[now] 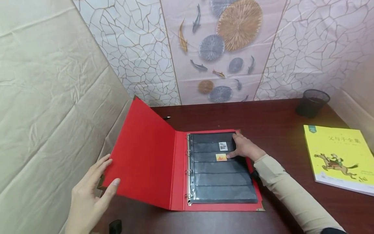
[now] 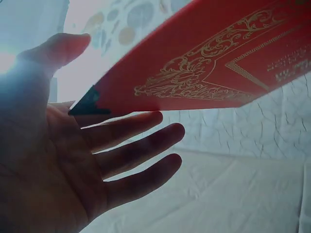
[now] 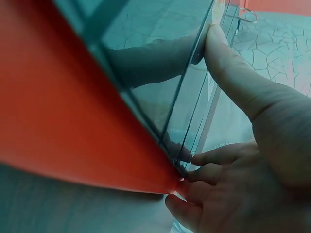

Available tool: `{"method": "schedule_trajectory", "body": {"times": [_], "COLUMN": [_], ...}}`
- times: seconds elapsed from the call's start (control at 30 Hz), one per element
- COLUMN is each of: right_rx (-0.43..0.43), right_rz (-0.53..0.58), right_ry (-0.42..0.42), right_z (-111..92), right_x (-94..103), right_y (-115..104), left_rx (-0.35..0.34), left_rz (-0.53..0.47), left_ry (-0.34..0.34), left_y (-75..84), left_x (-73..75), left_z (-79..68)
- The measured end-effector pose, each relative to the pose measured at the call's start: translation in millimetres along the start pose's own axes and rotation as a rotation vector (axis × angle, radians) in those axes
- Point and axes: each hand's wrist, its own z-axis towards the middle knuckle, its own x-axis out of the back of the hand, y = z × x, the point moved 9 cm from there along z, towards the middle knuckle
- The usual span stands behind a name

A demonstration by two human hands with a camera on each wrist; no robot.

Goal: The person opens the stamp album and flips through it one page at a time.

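Note:
A red ring-bound stamp album (image 1: 179, 169) lies on the table, its front cover (image 1: 143, 156) tilted up at the left. My left hand (image 1: 89, 193) is at the cover's lower outer corner, thumb on one side and fingers spread straight behind it. The left wrist view has that metal-capped corner (image 2: 91, 103) close to my palm. My right hand (image 1: 246, 148) lies over the right edge of the black pocket page (image 1: 225, 178). Its thumb presses beside an orange-yellow stamp (image 1: 221, 157), while the fingers (image 3: 214, 155) touch the album's edge. Above sits a grey-and-white stamp (image 1: 223, 146).
To the right lies a yellow book (image 1: 340, 156) with a horse-and-rider picture. A black mesh pen cup (image 1: 312, 104) stands at the back right corner. Behind the raised cover the tip of a pen (image 1: 167, 117) shows. Fabric walls border the table's back and sides.

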Motion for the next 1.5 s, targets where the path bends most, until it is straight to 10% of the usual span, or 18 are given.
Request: {"method": "schedule_trajectory", "body": {"times": [0.33, 0.97, 1.23, 1.5], "right_rx": [0.053, 0.081, 0.038, 0.017], "right_rz": [-0.056, -0.093, -0.072, -0.163], "right_ry": [0.044, 0.121, 0.130, 0.242], "right_z": [-3, -15, -17, -24], "right_x": [5.8, 10.5, 10.8, 15.6], "right_y": [-8, -12, -17, -18], "left_rx": [0.340, 0.623, 0.563, 0.713], "left_rz": [0.207, 0.299, 0.258, 0.235], "left_ry": [-0.052, -0.305, -0.330, -0.477], "left_y": [-59.1, -125.2, -137.3, -155.4], "left_x": [12.4, -25.0, -38.1, -60.2], "left_z": [-24.1, -64.6, -77.5, -96.4]}}
